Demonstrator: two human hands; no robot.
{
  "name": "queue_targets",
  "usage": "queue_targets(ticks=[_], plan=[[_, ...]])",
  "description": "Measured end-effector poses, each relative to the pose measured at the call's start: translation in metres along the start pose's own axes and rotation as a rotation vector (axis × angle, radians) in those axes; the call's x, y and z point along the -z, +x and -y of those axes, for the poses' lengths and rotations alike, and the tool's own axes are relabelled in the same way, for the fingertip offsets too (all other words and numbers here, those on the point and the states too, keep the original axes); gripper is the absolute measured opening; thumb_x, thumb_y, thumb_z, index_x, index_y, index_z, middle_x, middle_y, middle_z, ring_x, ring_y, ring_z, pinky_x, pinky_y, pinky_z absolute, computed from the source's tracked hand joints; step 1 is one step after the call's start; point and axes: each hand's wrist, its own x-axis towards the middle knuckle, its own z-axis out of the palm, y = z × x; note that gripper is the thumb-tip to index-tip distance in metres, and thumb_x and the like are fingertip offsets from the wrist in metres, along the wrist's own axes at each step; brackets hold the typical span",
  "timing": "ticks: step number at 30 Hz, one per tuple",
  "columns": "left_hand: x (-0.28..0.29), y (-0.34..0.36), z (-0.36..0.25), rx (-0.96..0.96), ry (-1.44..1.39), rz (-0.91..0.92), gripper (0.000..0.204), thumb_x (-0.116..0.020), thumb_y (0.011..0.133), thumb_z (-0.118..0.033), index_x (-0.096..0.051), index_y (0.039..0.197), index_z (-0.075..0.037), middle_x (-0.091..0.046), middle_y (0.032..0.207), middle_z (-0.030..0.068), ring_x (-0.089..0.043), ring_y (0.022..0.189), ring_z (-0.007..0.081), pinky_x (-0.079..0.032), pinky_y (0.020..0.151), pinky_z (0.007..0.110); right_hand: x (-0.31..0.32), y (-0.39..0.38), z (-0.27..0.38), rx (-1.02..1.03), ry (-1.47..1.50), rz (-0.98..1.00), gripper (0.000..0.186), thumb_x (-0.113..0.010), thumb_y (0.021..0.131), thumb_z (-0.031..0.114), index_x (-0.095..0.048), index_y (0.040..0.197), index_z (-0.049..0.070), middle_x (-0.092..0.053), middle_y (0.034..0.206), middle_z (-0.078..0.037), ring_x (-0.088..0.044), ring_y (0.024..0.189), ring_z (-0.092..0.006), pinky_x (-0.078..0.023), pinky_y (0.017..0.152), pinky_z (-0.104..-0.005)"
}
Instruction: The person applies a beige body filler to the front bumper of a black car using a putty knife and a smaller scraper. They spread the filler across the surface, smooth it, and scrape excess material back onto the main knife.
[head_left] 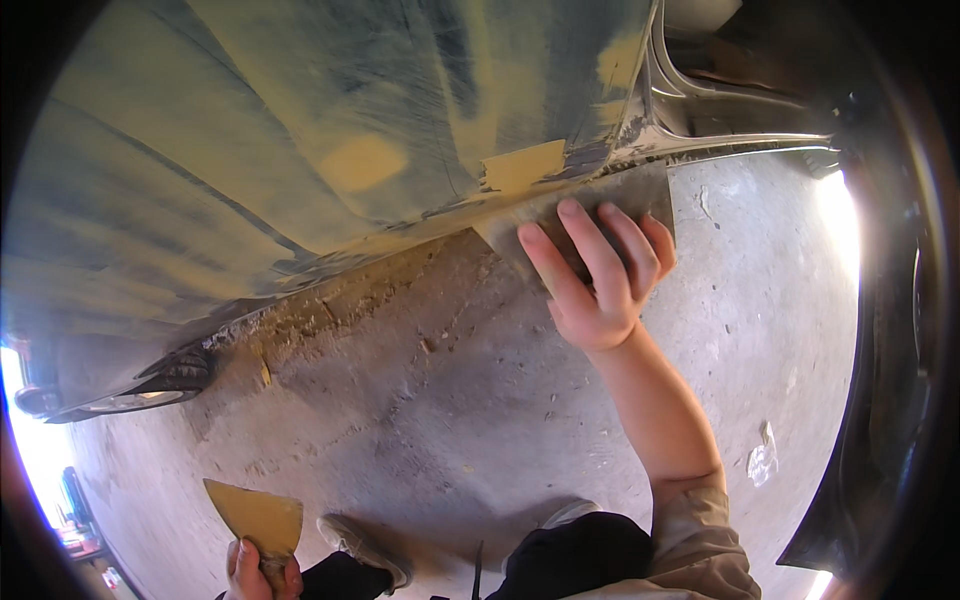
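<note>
My right hand (pixel 600 290) reaches up and presses a wide, flat, grey-brown filler spreader (pixel 628 188) with its fingers laid over the face. The spreader's upper edge meets the lower edge of a car body panel (pixel 230 110). That panel is dull grey-green with smeared yellow filler, including a thick yellow filler patch (pixel 524 166) just above the spreader. Low at the left, my left hand (pixel 262 578) grips a putty knife (pixel 260 515) by its handle, well away from the car. Yellow filler coats the knife's broad blade.
A car wheel (pixel 140 400) stands at the left end of the panel. Upper right is the metal edge of a door opening (pixel 690 140); a dark curved panel (pixel 905 400) runs down the right side. My shoes (pixel 365 550) rest on the concrete floor (pixel 420 420), where a plastic scrap (pixel 763 455) lies.
</note>
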Motion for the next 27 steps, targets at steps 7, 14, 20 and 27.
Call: queue_targets(ticks=[7,14,20,27], plan=[[0.016,0.010,0.004,-0.093,-0.001,0.211,0.070,-0.029,0.109,-0.061,-0.056,0.087,0.000,-0.050,0.047,0.0105,-0.048,0.033,0.0215,-0.038,0.033,0.033,0.006,0.041,-0.015,-0.010,-0.004,-0.190,0.024,-0.081,0.088,0.029,-0.082,0.112,0.028,-0.066,0.130,0.002,-0.057,0.109,-0.0248,-0.043,0.097,-0.0422],[0.007,0.008,0.003,-0.040,-0.065,-0.007,0.071,-0.029,0.109,-0.061,-0.056,0.082,-0.001,-0.049,0.047,0.0093,-0.047,0.032,0.0208,-0.037,0.032,0.032,-0.027,0.020,-0.024,0.044,-0.046,-0.276,0.023,-0.086,0.084,0.026,-0.082,0.106,0.021,-0.066,0.130,0.002,-0.056,0.107,-0.0259,-0.044,0.092,-0.0418],[0.006,0.011,-0.003,-0.013,-0.085,0.031,0.071,-0.030,0.109,-0.060,-0.054,0.074,-0.003,-0.048,0.047,0.0088,-0.046,0.032,0.0199,-0.036,0.032,0.032,-0.014,0.007,-0.013,-0.001,-0.012,-0.165,0.021,-0.085,0.084,0.026,-0.083,0.105,0.024,-0.067,0.128,0.002,-0.057,0.109,-0.0249,-0.041,0.099,-0.0433],[0.017,0.017,0.007,-0.130,0.066,0.025,0.068,-0.031,0.109,-0.058,-0.054,0.076,-0.003,-0.049,0.048,0.0087,-0.046,0.032,0.0202,-0.035,0.032,0.032,-0.011,0.030,-0.024,-0.026,-0.005,-0.273,0.024,-0.074,0.090,0.023,-0.083,0.112,0.023,-0.067,0.130,-0.003,-0.056,0.107,-0.0274,-0.043,0.095,-0.0413]])
